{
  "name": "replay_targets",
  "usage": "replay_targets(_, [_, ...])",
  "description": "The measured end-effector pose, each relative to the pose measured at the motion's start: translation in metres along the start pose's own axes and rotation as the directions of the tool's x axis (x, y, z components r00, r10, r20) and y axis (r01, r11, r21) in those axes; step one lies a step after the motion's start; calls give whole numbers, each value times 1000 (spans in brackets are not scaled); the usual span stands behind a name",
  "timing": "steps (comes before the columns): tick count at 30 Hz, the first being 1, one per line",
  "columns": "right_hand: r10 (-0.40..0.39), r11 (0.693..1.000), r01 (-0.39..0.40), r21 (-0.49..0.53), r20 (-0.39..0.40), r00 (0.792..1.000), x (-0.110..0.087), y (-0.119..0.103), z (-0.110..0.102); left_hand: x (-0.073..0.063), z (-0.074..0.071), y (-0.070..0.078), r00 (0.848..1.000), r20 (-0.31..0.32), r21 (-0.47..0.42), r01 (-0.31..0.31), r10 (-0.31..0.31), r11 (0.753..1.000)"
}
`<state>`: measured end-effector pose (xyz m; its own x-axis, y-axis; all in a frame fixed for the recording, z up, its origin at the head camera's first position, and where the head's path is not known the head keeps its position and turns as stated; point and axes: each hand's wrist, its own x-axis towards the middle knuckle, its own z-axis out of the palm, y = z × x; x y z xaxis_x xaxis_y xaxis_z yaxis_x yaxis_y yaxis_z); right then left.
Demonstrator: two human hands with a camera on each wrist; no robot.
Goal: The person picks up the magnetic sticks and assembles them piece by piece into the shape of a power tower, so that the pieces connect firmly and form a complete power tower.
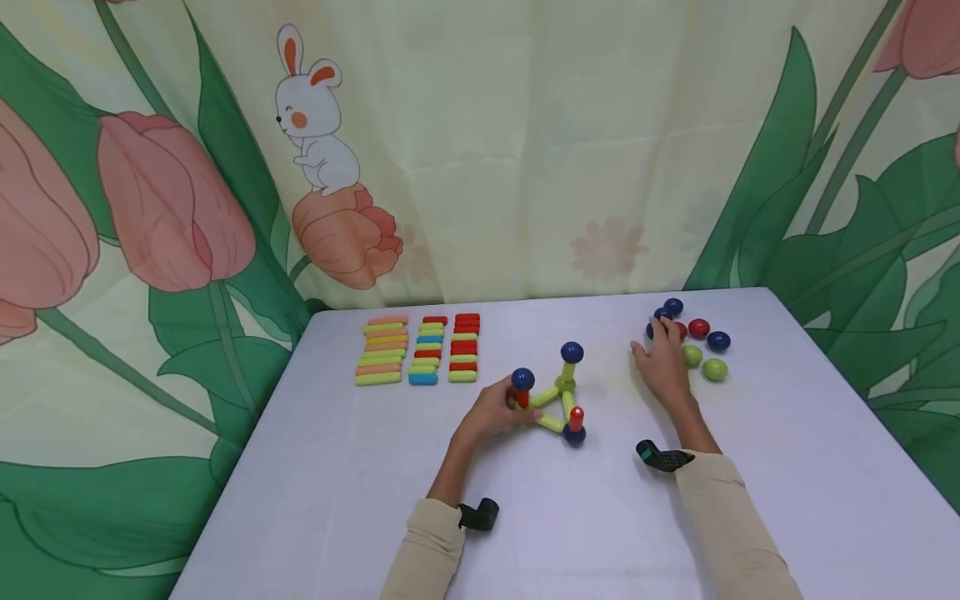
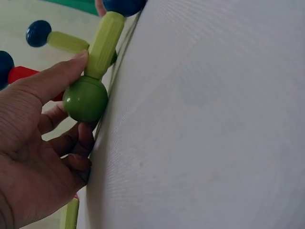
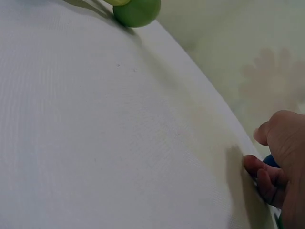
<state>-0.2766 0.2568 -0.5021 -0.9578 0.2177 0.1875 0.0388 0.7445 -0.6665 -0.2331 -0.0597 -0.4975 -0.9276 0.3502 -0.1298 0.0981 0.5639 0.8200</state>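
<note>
A ball-and-stick frame [image 1: 550,422] stands mid-table, its base a triangle of yellow-green rods. My left hand [image 1: 495,412] grips its left corner, with the thumb along a base rod beside a green ball [image 2: 86,99]. From that corner rises a red rod topped by a blue ball [image 1: 522,379]. The back corner carries a yellow-green upright with another blue ball [image 1: 572,352]. A bare-topped red rod [image 1: 576,418] stands on the front blue ball. My right hand [image 1: 665,367] reaches over the loose balls, thumb apart from the fingers; a blue ball [image 3: 270,161] shows partly behind its fingers.
Three columns of short rods [image 1: 381,362] in several colours lie at the back left. Loose red balls [image 1: 699,328], blue balls [image 1: 718,342] and green balls [image 1: 716,369] lie around the right hand. A printed curtain [image 1: 480,167] hangs behind the table's back edge.
</note>
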Motion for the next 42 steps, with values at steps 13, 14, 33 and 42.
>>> replay_targets(13, [-38, 999, 38, -15, -7, 999, -6, 2, 8, -4, -5, 1, 998, 60, -23, -21, 23, 1000])
replay_targets(14, [-38, 999, 38, -7, -2, 999, -7, 2, 7, -4, -6, 1, 997, 69, -25, -22, 23, 999])
replay_targets(33, [-58, 943, -16, 331, 213, 975, -27, -18, -5, -1, 0, 4, 999, 14, 17, 32, -33, 999])
replay_targets(42, [-161, 874, 38, 484, 215, 963, -40, -40, -19, 1, 3, 4, 999, -20, 17, 26, -26, 1000])
